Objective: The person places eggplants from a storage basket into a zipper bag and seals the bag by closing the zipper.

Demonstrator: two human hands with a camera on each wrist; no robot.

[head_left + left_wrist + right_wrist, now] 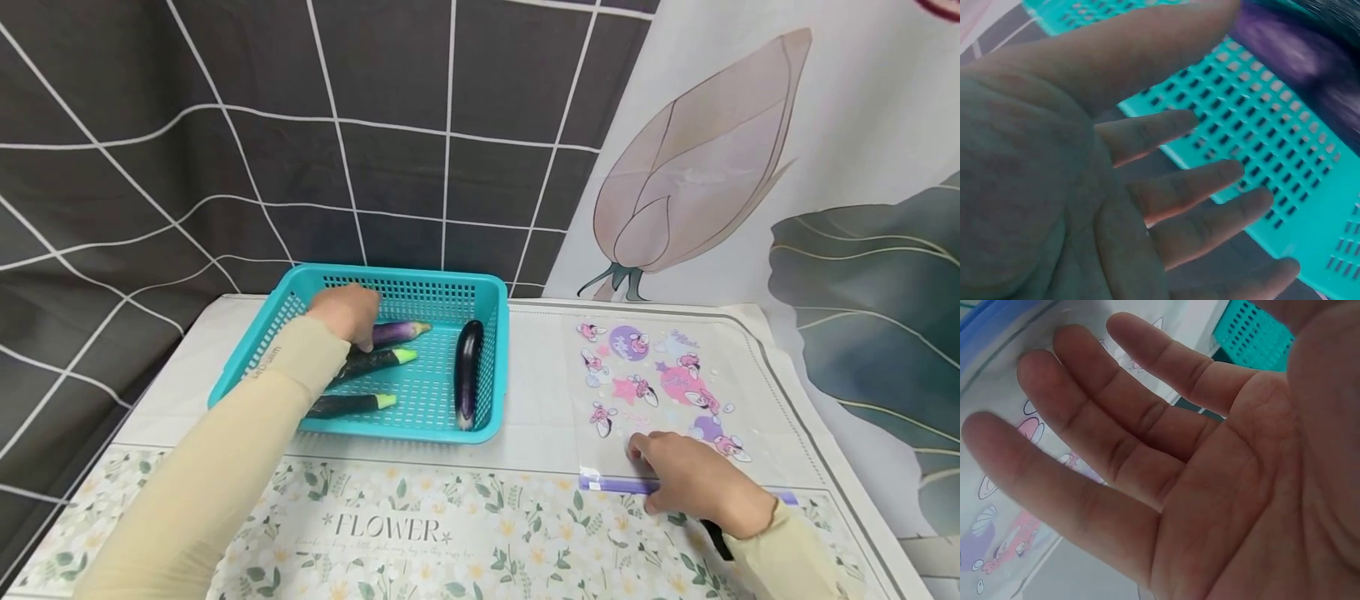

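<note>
I see left hand [343, 310] at nine o'clock near a long purple eggplant [399, 333], right hand [693, 477] at four over a transparent printed plastic bag [663, 385], fingers apart on both.

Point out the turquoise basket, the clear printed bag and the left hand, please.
Turquoise basket [427, 379], head view: bare floor.
Clear printed bag [663, 407], head view: printed middle.
Left hand [345, 310], head view: back of hand.

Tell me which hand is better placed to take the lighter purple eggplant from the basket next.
Likely the left hand: it is over the basket, right by the lighter purple eggplant, its fingers open. The right hand is off at the printed bag.
</note>
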